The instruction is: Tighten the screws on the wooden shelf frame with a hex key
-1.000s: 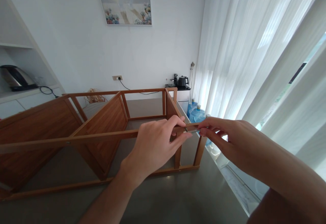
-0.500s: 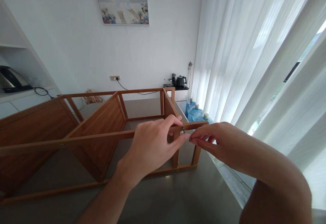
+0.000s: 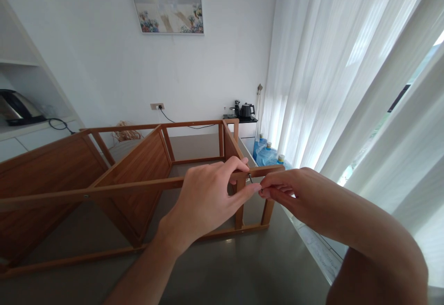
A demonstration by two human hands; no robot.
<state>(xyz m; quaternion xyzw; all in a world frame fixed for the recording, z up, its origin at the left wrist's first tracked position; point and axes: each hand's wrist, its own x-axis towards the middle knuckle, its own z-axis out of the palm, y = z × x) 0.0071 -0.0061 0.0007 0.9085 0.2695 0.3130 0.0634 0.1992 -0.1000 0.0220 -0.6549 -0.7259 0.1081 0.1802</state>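
A brown wooden shelf frame (image 3: 132, 184) lies on its side across a grey tabletop. My left hand (image 3: 211, 192) is closed over its near rail close to the right end, fingers behind the wood. Its thumb stretches to the right, beside a thin dark hex key (image 3: 250, 178) at the rail's face. My right hand (image 3: 286, 186) pinches the lower end of that key between thumb and fingertips, just right of my left thumb. Most of the key is hidden by the fingers, and I cannot see how its tip sits in the rail.
Blue water bottles (image 3: 266, 153) stand on the floor beyond the table, by white curtains (image 3: 312, 74). A black kettle (image 3: 247, 110) sits on a small cabinet at the back. Another kettle (image 3: 19, 106) is on the left shelf. The grey tabletop (image 3: 243, 268) extends toward me.
My right fingers have shifted slightly and curled a little differently around the key's end. My left hand and the shelf frame hold their place.
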